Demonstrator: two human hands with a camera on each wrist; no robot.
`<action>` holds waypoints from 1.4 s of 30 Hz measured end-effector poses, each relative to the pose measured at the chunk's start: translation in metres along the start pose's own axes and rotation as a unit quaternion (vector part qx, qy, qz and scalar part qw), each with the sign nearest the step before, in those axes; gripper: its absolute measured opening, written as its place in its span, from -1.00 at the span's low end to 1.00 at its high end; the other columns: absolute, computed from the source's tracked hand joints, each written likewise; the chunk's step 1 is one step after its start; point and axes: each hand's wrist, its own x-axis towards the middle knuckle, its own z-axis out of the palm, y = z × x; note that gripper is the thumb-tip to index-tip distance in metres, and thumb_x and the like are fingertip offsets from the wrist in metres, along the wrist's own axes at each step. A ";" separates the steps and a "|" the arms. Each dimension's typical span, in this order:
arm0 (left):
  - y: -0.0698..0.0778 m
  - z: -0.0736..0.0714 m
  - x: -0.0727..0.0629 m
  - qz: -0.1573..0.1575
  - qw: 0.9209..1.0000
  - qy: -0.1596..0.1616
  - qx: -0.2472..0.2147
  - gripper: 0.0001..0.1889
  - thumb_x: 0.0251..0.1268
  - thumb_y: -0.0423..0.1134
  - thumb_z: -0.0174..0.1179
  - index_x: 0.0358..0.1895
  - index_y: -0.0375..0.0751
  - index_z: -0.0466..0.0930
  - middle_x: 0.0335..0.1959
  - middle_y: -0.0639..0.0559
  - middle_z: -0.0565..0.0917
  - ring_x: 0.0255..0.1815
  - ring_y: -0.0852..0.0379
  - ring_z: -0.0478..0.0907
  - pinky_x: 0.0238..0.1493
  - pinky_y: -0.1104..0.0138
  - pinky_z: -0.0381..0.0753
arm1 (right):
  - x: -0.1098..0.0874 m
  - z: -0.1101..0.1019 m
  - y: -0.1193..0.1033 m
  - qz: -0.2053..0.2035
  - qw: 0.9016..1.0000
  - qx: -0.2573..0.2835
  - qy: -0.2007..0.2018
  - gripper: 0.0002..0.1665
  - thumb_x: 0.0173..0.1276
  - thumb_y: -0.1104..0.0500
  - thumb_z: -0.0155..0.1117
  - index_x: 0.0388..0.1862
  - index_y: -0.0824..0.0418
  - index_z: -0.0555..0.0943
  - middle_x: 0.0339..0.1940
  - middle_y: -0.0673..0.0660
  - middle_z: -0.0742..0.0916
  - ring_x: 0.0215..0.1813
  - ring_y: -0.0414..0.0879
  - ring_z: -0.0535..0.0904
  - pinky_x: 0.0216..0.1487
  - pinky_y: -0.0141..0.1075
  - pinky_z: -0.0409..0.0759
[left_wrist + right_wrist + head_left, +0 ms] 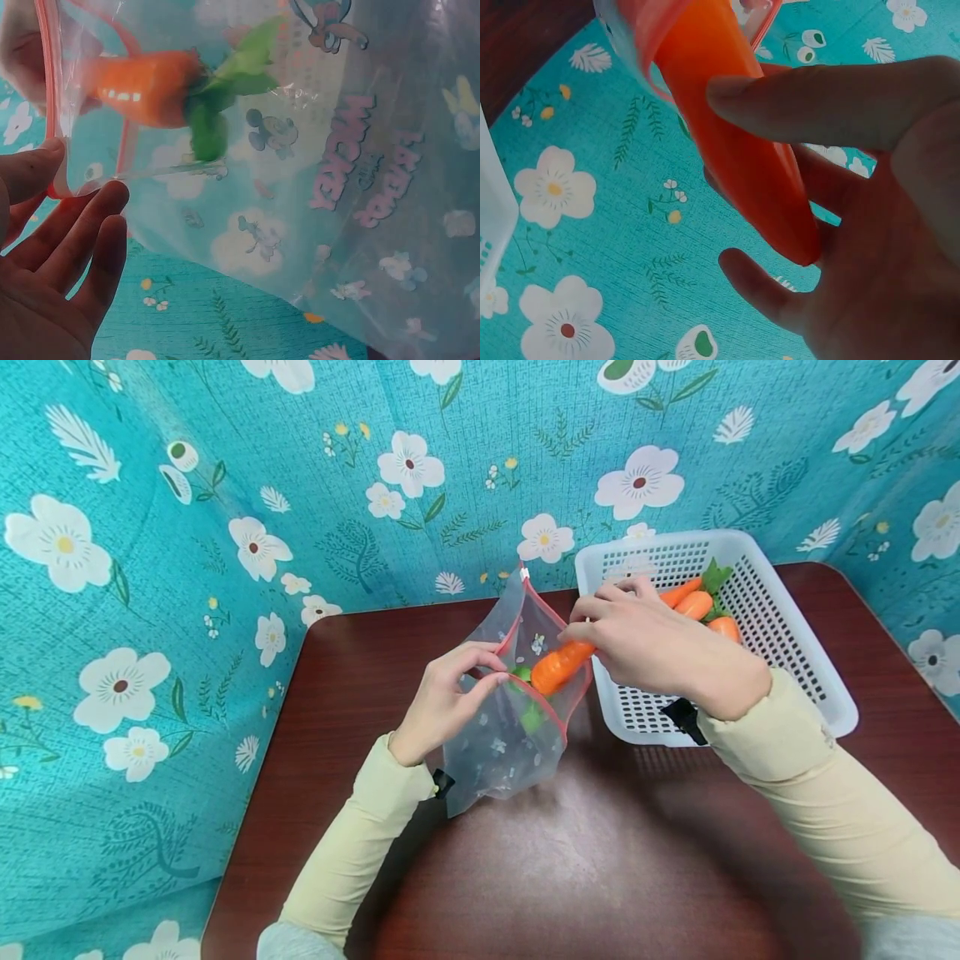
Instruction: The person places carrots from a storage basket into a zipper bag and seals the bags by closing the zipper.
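Observation:
My left hand (452,697) pinches the red-edged rim of a clear zip bag (495,752) printed with small cartoon figures, thumb on one side and fingers on the other. The bag's mouth gapes toward the right. In my right hand (652,639) is an orange carrot (558,668), gripped near its narrow end between thumb and fingers. Its thick end with green leaves (217,97) is inside the bag, as the left wrist view shows through the film. The carrot's tip (799,244) is near the palm in the right wrist view.
A white plastic basket (798,639) with a holed wall stands at the back right, holding several carrots (693,604) with green tops, partly hidden by my right hand. The dark red-brown table (600,860) meets a turquoise flowered cloth (405,527) at the back and left.

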 end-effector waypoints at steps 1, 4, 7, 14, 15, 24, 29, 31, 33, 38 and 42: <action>0.001 -0.001 0.000 0.001 1.000 0.001 0.002 -0.87 0.15 -0.37 0.35 -0.24 -0.21 0.65 -0.06 -0.13 0.70 0.09 0.11 0.60 -0.35 0.31 0.60 | 0.000 0.000 0.000 -0.001 1.000 -0.005 -0.004 -0.55 0.16 0.47 0.19 -0.07 0.05 0.71 -0.12 0.07 0.66 -0.02 0.07 0.48 -0.03 0.03 0.28; 0.003 -0.005 0.000 0.004 1.000 0.008 0.013 -0.88 0.18 -0.33 0.34 -0.24 -0.20 0.65 -0.04 -0.11 0.70 0.08 0.13 0.60 -0.32 0.26 0.63 | 0.000 -0.001 -0.001 0.000 1.000 -0.024 -0.009 -0.54 0.16 0.48 0.18 -0.10 0.05 0.74 -0.14 0.06 0.67 -0.09 0.04 0.46 -0.09 -0.01 0.26; 0.003 -0.008 0.000 0.003 1.000 0.014 0.018 -0.87 0.18 -0.31 0.34 -0.23 -0.20 0.65 -0.02 -0.09 0.69 0.07 0.15 0.60 -0.25 0.27 0.66 | -0.001 -0.002 -0.001 0.004 0.999 -0.039 -0.008 -0.55 0.12 0.48 0.21 -0.13 0.05 0.75 -0.17 0.06 0.68 -0.15 0.02 0.42 -0.15 -0.05 0.23; 0.003 -0.009 0.000 0.007 1.000 0.013 0.008 -0.87 0.18 -0.30 0.34 -0.22 -0.21 0.64 -0.01 -0.12 0.69 0.05 0.13 0.61 -0.25 0.34 0.64 | 0.001 -0.003 -0.002 0.016 0.999 -0.024 -0.018 -0.56 0.11 0.47 0.22 -0.12 0.08 0.74 -0.13 0.07 0.69 -0.09 0.03 0.45 -0.14 -0.05 0.24; 0.003 -0.008 0.000 0.009 1.000 0.012 0.006 -0.87 0.19 -0.30 0.34 -0.22 -0.21 0.64 -0.01 -0.13 0.69 0.06 0.13 0.61 -0.29 0.35 0.63 | 0.001 -0.003 -0.003 0.017 0.999 -0.018 -0.022 -0.55 0.11 0.48 0.21 -0.11 0.08 0.74 -0.11 0.07 0.69 -0.07 0.03 0.46 -0.13 -0.05 0.25; 0.007 -0.002 0.004 0.016 1.000 0.011 -0.002 -0.86 0.14 -0.39 0.35 -0.23 -0.20 0.64 -0.04 -0.09 0.69 0.03 0.10 0.61 -0.34 0.38 0.59 | 0.006 -0.005 -0.007 -0.046 0.997 0.065 -0.016 -0.51 0.11 0.52 0.20 -0.03 0.12 0.69 -0.09 0.05 0.70 0.00 0.02 0.56 0.05 -0.03 0.43; 0.008 -0.002 0.005 0.016 1.000 0.010 -0.009 -0.91 0.20 -0.36 0.31 -0.24 -0.20 0.64 -0.04 -0.13 0.69 0.05 0.05 0.62 -0.35 0.34 0.60 | 0.010 -0.002 0.000 -0.116 0.983 0.119 0.081 -0.58 0.11 0.55 0.21 -0.07 0.24 0.68 -0.16 0.12 0.68 -0.14 0.02 0.60 -0.11 -0.11 0.59; 0.008 -0.002 0.004 0.016 1.000 0.013 -0.010 -0.91 0.21 -0.36 0.30 -0.24 -0.21 0.64 -0.04 -0.12 0.69 0.05 0.06 0.62 -0.32 0.32 0.64 | 0.010 -0.002 0.004 -0.094 0.982 0.116 0.112 -0.66 0.13 0.49 0.28 -0.11 0.26 0.68 -0.23 0.15 0.66 -0.20 0.02 0.56 -0.18 -0.13 0.56; 0.008 -0.003 0.003 0.015 1.000 0.016 -0.008 -0.92 0.22 -0.36 0.30 -0.24 -0.21 0.64 -0.02 -0.10 0.69 0.05 0.09 0.62 -0.32 0.33 0.66 | 0.011 -0.002 0.008 -0.042 0.985 0.111 0.122 -0.74 0.18 0.41 0.32 -0.13 0.27 0.68 -0.27 0.16 0.64 -0.25 0.02 0.51 -0.24 -0.14 0.51; 0.007 -0.004 0.002 0.012 1.000 0.021 -0.004 -0.92 0.24 -0.34 0.28 -0.22 -0.20 0.63 0.01 -0.05 0.68 0.03 0.13 0.62 -0.28 0.37 0.68 | 0.012 0.001 0.017 0.100 0.985 0.118 0.070 -0.79 0.36 0.13 0.23 -0.20 0.27 0.65 -0.30 0.17 0.66 -0.28 0.03 0.52 -0.27 -0.11 0.50; 0.006 -0.006 0.002 0.016 0.999 0.029 -0.005 -0.93 0.26 -0.32 0.27 -0.22 -0.19 0.62 0.02 -0.04 0.67 0.02 0.14 0.63 -0.29 0.39 0.66 | 0.015 0.007 0.022 0.131 0.982 0.134 0.002 -0.66 0.40 -0.02 0.18 -0.40 0.21 0.63 -0.55 0.09 0.60 -0.45 -0.04 0.47 -0.41 -0.20 0.41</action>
